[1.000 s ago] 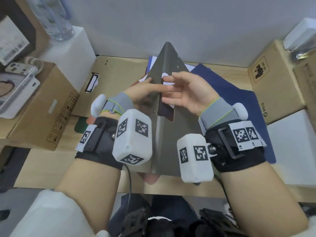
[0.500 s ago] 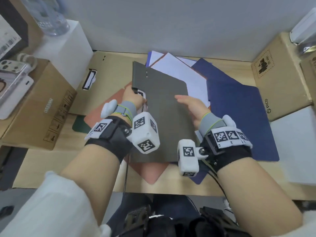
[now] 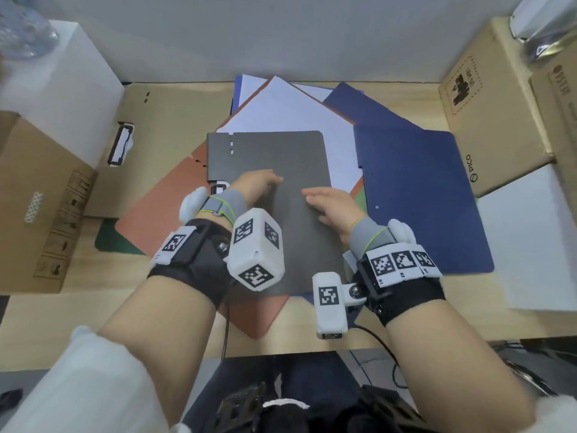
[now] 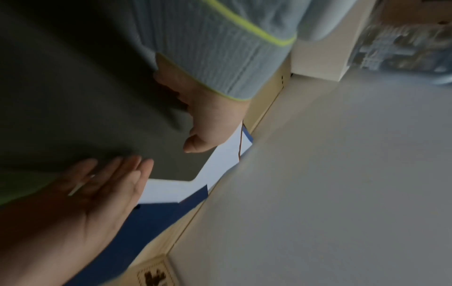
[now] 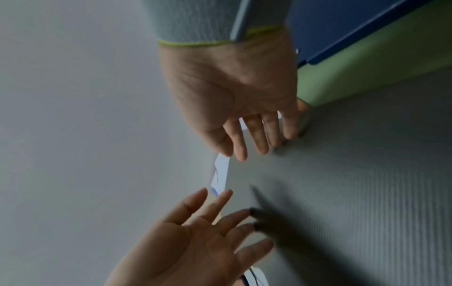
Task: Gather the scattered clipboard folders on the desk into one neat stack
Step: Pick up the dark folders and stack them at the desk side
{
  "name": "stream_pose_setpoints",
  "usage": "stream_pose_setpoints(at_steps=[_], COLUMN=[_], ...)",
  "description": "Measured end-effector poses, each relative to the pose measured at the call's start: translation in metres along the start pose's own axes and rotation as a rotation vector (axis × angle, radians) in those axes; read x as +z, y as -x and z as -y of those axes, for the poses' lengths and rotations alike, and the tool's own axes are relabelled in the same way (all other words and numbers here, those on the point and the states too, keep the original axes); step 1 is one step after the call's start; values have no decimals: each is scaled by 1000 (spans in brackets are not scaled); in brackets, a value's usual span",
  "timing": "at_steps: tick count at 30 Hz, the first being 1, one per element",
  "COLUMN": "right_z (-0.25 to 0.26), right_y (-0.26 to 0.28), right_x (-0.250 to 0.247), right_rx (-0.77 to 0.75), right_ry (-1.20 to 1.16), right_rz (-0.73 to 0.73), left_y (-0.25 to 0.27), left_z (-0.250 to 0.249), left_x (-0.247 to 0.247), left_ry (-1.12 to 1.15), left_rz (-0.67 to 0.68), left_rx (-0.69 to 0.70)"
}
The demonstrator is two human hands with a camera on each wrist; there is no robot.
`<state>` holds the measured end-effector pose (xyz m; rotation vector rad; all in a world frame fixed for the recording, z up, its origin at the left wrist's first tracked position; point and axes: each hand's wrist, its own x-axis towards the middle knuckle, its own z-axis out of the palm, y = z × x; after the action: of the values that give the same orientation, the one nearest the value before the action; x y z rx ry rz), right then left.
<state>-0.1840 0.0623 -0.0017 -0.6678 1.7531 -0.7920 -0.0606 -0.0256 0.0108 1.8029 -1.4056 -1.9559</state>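
A dark grey folder (image 3: 281,157) lies closed and flat in the middle of the desk, on top of the pile. My left hand (image 3: 259,185) and right hand (image 3: 327,204) are both over its cover, fingers straight, gripping nothing. The right wrist view shows the right hand (image 5: 244,116) and left hand (image 5: 200,232) spread just above the grey cover (image 5: 367,193). Under it lie a red folder (image 3: 162,207), white sheets (image 3: 287,110), a light green folder (image 3: 359,198) and a dark green one (image 3: 109,242). A blue folder (image 3: 421,198) lies to the right, a tan clipboard folder (image 3: 168,126) to the left.
Cardboard boxes stand at the left (image 3: 37,198) and right (image 3: 487,114) of the desk. A white box (image 3: 53,89) sits at the back left and a white block (image 3: 530,239) at the right. The grey wall closes the back.
The grey folder, held upright and half open a second ago, has been laid flat and closed on the pile. Both hands have let go of its edges and now lie spread over the cover.
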Motion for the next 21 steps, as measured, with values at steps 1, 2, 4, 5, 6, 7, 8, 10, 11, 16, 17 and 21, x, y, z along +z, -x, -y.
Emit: stream_pose_setpoints(at_steps=[1, 2, 4, 5, 6, 7, 8, 10, 11, 16, 17, 21], right_z=[-1, -4, -14, -21, -29, -36, -42, -54, -58, -56, -54, -42], right_y=[0, 0, -2, -4, -4, -4, -4, -1, 0, 1, 0, 1], right_x=[-11, -20, -42, -54, -64, -71, -76, -88, -89, -88, -90, -95], right_rx=[-25, -44, -41, -27, 0, 34, 79, 173, 198, 230, 233, 260], right_ry=[-17, -28, -55, -63, -59, -31, 24, 156, 214, 346, 339, 350], right_rz=[-70, -131, -248, -302, -348, -382, -399, -394, -369, -239, -223, -176], left_y=[-1, -1, -4, -7, -10, -12, -13, -15, -15, -9, -11, -21], left_z=[-3, -4, -4, -3, -2, 1, 3, 7, 10, 14, 13, 7], left_x=[7, 12, 32, 44, 56, 64, 71, 91, 99, 126, 128, 128], left_ry=[56, 127, 250, 299, 334, 348, 352, 318, 286, 196, 191, 198], left_rz=[43, 100, 234, 281, 313, 334, 354, 409, 438, 484, 471, 448], left_rx=[-19, -43, -94, -118, -142, -159, -185, -265, -305, -396, -398, -423])
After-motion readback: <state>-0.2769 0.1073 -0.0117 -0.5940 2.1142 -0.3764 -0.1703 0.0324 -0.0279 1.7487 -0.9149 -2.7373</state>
